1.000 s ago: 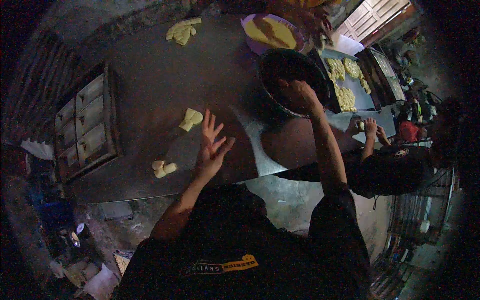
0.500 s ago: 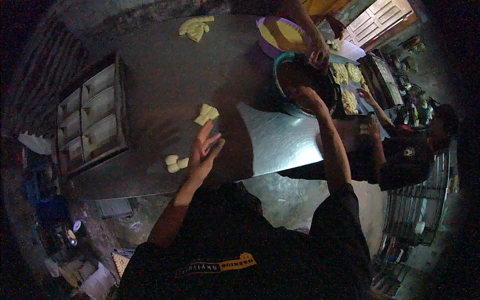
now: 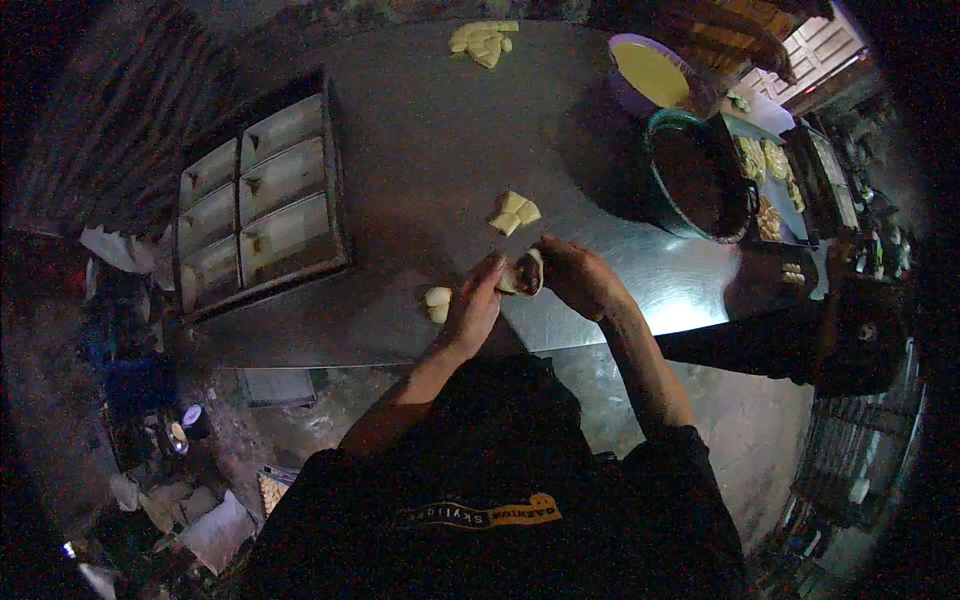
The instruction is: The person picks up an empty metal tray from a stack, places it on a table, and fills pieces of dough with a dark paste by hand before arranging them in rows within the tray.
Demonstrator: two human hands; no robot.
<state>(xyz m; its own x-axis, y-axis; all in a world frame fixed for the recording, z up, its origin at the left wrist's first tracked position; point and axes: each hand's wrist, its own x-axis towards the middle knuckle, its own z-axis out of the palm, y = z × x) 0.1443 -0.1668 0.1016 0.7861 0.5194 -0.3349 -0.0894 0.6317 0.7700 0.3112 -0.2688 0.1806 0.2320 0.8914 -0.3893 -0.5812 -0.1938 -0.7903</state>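
Observation:
Between my hands, above the near part of the metal table (image 3: 420, 150), is a pale piece of dough (image 3: 510, 275) with dark brown filling on it. My left hand (image 3: 477, 315) is closed around its left side. At its right edge my right hand (image 3: 580, 272) grips it with bent fingers, partly hidden from view. Just beyond lies a small group of dough pieces (image 3: 515, 212). Rounded dough pieces (image 3: 437, 300) sit beside my left hand, partly covered by it. To the right stands a teal-rimmed bucket (image 3: 655, 165) with dark brown filling inside.
A framed mould with several compartments (image 3: 240, 190) occupies the table's left. More dough (image 3: 483, 42) lies at the far edge. A purple bowl (image 3: 618, 72) of yellow mixture and a tray (image 3: 745, 125) of shaped dough are at the right, near a dark-clothed person (image 3: 860, 330).
My right hand has come out of the bucket to the dough, which now carries dark filling. My left hand has gone from open to holding it. The view has shifted left.

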